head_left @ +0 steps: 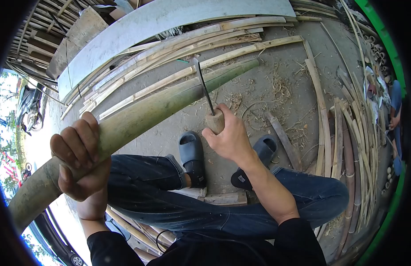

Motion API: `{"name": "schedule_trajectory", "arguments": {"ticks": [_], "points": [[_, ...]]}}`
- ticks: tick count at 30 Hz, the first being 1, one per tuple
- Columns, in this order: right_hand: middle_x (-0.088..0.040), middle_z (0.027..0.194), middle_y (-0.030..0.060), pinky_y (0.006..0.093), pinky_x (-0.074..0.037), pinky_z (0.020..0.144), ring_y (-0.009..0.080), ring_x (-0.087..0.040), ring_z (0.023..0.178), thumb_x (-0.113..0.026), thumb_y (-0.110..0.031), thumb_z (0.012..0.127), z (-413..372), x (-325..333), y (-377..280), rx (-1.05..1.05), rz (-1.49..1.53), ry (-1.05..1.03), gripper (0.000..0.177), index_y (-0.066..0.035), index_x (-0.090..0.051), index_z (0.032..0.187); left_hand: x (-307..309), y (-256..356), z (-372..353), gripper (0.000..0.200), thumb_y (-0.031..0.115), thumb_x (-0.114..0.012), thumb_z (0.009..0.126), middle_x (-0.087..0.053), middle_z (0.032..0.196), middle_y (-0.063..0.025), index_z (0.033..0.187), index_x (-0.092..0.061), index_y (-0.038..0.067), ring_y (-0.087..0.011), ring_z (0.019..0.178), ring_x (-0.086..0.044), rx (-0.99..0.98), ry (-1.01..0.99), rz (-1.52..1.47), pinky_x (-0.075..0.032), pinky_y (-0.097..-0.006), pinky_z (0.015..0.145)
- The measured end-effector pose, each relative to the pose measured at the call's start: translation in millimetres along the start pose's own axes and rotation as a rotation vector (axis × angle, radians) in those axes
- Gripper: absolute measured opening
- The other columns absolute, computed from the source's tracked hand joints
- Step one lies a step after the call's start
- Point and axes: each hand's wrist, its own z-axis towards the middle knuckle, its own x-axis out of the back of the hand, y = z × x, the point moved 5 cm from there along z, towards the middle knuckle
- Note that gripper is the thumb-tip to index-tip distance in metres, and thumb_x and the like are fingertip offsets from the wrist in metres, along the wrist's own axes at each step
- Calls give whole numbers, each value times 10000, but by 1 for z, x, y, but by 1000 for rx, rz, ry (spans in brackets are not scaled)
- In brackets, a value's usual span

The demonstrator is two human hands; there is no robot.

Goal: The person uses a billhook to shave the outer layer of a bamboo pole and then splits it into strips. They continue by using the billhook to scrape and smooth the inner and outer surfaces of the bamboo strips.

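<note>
Bamboo pole held across lap, knife blade set on it

Left hand [79, 155] closed around green bamboo pole [143, 113] resting over knee; right hand [230, 135] grips wooden handle of knife [204, 91], blade against pole; split strips [205, 37] on ground beyond

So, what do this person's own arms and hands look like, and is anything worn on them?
Both hands are bare: no gloves, rings or watch show on the left hand or the right hand. Black long sleeves, the left sleeve and right sleeve, are pushed up, leaving the forearms uncovered.
</note>
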Motion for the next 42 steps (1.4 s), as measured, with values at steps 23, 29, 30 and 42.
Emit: {"name": "schedule_trajectory", "arguments": {"ticks": [23, 29, 30, 42], "points": [[-645, 693, 44, 295, -515, 510, 131, -636, 540, -706, -81, 839, 18, -39, 51, -286, 394, -30, 137, -2, -614, 903, 65, -21, 18, 214, 373, -566, 822, -438, 684, 53, 783, -445, 201, -80, 720, -456, 123, -193, -165, -327, -297, 990], [-634, 685, 48, 305, -517, 483, 139, -636, 533, -686, -55, 850, 23, -27, 57, -338, 442, -56, 98, -10, -602, 873, 137, -18, -35, 303, 479, -498, 857, -449, 608, 66, 783, -510, 186, -22, 597, -500, 244, 76, -165, -455, -181, 915], [-632, 684, 51, 305, -513, 484, 141, -636, 535, -681, -52, 850, 15, -33, 50, -329, 511, -111, 98, -13, -596, 878, 167, -26, -59, 375, 535, -468, 872, -443, 575, 71, 790, -524, 174, -2, 533, -496, 403, 305, -300, -495, -131, 847], [-630, 694, 67, 315, -522, 516, 149, -635, 559, -687, -48, 841, 21, -33, 60, -380, 642, -184, 122, -12, -586, 899, 45, -16, 14, 217, 393, -557, 841, -436, 630, 83, 793, -458, 205, -57, 607, -463, 48, -45, -111, -413, -235, 900]]}}
